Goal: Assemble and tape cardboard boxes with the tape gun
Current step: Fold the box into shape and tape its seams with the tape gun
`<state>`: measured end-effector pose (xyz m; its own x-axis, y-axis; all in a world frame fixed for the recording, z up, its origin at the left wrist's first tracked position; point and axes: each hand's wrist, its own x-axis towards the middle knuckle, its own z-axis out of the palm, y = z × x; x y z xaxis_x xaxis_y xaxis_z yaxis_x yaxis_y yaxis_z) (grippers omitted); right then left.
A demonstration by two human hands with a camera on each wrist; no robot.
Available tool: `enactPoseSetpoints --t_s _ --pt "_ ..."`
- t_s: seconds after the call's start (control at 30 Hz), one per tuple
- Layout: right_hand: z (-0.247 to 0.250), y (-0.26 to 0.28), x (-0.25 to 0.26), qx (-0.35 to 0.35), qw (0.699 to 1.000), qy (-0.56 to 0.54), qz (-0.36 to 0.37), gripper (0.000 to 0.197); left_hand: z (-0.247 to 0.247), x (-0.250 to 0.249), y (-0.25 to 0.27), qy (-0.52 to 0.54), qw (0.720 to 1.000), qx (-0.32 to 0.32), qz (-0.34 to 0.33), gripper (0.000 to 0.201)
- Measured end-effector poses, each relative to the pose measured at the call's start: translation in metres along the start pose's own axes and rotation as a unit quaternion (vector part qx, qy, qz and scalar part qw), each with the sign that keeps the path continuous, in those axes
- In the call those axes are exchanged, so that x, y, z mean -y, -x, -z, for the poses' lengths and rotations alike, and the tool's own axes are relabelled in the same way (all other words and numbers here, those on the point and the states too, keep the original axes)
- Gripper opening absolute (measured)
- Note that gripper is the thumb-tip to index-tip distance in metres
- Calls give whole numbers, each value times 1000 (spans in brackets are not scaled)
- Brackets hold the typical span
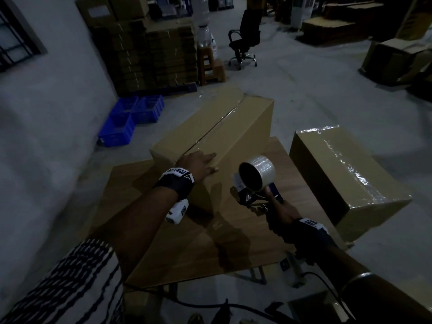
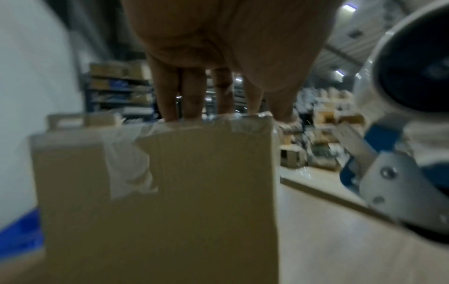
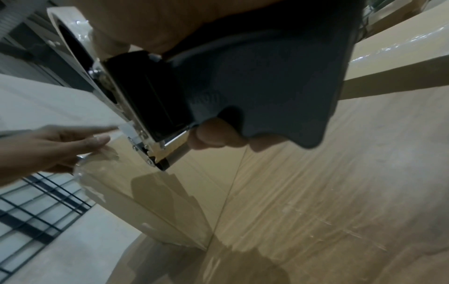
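1. A long box [image 1: 210, 127] lies on the table [image 1: 233, 242].
2. The left hand [image 1: 196, 163] rests on the box's near end.
3. The tape gun [image 1: 256, 181], held in the right hand [image 1: 284, 216], sits right of that end.
4. A second box [image 1: 346, 181] stands right of the table.
5. Crates [image 1: 131, 118] lie left, beside the wall.

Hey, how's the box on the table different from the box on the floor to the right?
The table box sits on the wooden table; the floor box sits off the table, tilted. The left hand rests flat on the table box's near edge; nothing touches the floor box. The table box looks longer, with a narrow tape line along its seam; the floor box shows a broad, shiny tape band. Both are plain brown, closed and taped. The right hand holds the tape gun clear of both.
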<state>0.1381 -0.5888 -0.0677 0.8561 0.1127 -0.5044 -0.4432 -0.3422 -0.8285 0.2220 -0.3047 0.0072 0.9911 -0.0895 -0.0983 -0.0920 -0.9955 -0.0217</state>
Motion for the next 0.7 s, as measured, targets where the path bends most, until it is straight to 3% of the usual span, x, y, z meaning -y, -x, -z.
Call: enactPoseSetpoints --t_s 0.2,0.37,0.53,0.7 --pt "-4 3 8 15 999 -29 13 122 2 26 9 35 999 27 -21 77" --pt "-12 7 16 12 997 -70 17 123 3 33 10 24 997 12 -67 80" --pt "-20 15 33 -6 996 -81 22 95 3 39 9 15 994 18 -110 85" --pt "-30 24 51 -25 994 -102 15 78 -4 42 13 31 990 -47 -130 69"
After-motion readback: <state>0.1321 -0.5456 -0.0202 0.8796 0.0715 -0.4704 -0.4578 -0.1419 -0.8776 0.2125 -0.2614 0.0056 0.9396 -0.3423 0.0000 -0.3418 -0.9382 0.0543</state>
